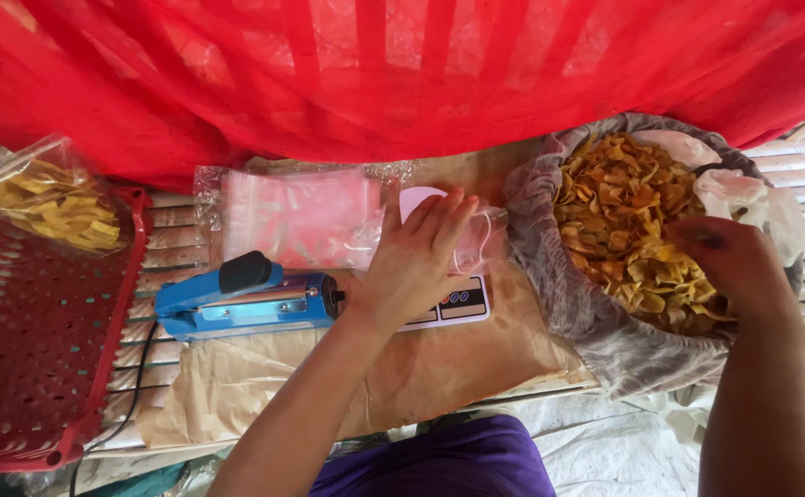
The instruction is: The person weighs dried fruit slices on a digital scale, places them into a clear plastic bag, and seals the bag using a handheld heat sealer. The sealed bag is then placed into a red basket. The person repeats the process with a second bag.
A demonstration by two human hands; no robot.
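Left hand, fingers extended, holds a clear thin plastic bag upright on the white flat kitchen scale, centre frame | right hand curls into crinkled yellow chips in a cloth-lined basket, right | glossy blue heat sealer left of scale | red perforated crate, lower left.

Blue heat sealer beside red basket; stacked clear bags, seemingly empty
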